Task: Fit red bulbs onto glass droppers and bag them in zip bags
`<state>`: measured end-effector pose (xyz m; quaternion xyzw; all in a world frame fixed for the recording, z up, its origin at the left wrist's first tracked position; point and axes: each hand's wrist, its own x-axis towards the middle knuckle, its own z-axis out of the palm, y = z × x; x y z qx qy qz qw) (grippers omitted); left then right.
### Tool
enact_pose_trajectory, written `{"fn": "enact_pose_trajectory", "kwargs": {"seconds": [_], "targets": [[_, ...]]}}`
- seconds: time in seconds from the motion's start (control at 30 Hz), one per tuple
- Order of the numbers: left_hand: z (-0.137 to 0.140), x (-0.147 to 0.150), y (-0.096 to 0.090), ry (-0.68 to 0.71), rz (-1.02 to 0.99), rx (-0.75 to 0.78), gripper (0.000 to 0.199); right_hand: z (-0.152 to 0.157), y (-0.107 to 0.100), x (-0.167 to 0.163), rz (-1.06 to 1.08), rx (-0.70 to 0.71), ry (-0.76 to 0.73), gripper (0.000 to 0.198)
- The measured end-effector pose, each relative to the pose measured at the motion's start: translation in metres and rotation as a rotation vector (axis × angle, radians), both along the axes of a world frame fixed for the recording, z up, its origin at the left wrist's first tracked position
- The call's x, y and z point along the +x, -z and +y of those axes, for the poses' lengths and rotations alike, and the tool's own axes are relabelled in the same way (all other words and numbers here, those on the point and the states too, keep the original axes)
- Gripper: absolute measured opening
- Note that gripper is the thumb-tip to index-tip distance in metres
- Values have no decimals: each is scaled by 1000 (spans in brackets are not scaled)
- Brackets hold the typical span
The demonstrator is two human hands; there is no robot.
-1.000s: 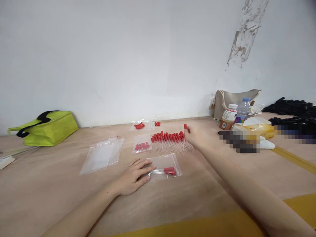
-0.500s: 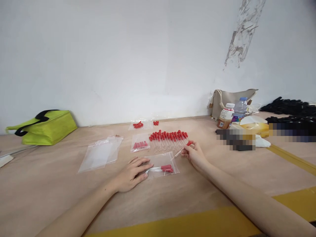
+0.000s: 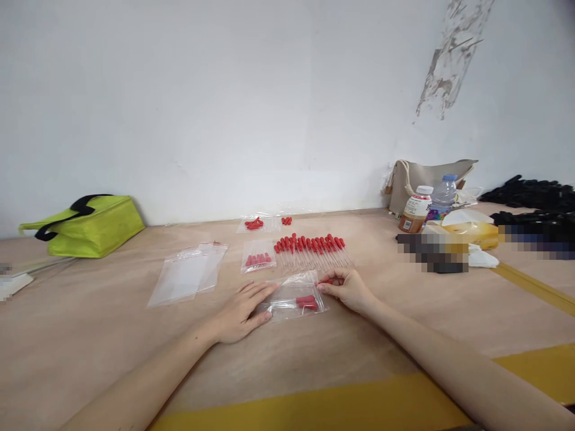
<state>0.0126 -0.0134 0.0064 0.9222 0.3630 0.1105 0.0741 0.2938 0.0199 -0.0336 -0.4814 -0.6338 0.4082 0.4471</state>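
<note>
A clear zip bag (image 3: 287, 288) lies flat in front of me with red-bulbed glass droppers (image 3: 306, 302) inside, bulbs toward its right end. My left hand (image 3: 242, 311) rests on the bag's left end, open, fingers stretched out and thumb apart. At the right end, my right hand (image 3: 348, 290) is closed on another dropper (image 3: 322, 284); its red bulb shows at the fingertips, and its glass tube reaches in at the bag's mouth. Just beyond lies a row of several red-bulbed droppers (image 3: 309, 245), side by side. Left of that row is a filled zip bag (image 3: 258, 256) with red bulbs showing.
Flat clear bags (image 3: 186, 272) lie to the left. Farther back are another bag with red pieces (image 3: 254, 224) and a small red cluster (image 3: 286, 221). A lime-green bag (image 3: 96, 230) stands far left; bottles (image 3: 417, 209) and a beige bag (image 3: 402, 188) stand right.
My right hand has moved left and nearer, bringing the dropper from beside the row into the bag's mouth. My left hand stays on the bag. The view has shifted slightly.
</note>
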Motion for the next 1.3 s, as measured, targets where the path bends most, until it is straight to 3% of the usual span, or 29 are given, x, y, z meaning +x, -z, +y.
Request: {"fn": "enact_pose_trajectory", "kwargs": {"seconds": [0.17,0.53,0.6,0.7,0.87,1.1,1.3], "targets": [[1,0,1,5,-7,16,48,0,-7,4,10,-28,-110,26],[2,-1,3,7,-10,7,44,-1,0,-11,27,140,-195,18],[3,-1,3,15,-13,6,41,5,-1,-3,-24,191,-137,20],[3,-1,3,21,-54,-5,37,27,-3,17,-175,263,88,15],[1,1,0,11,-144,-55,23,73,-12,43,-451,157,381,10],[-2,2,-3,-2,-158,-80,12,106,-35,25,-554,47,555,27],[-2,1,-2,1,-158,-71,14,122,-39,19,-559,-35,573,15]]}}
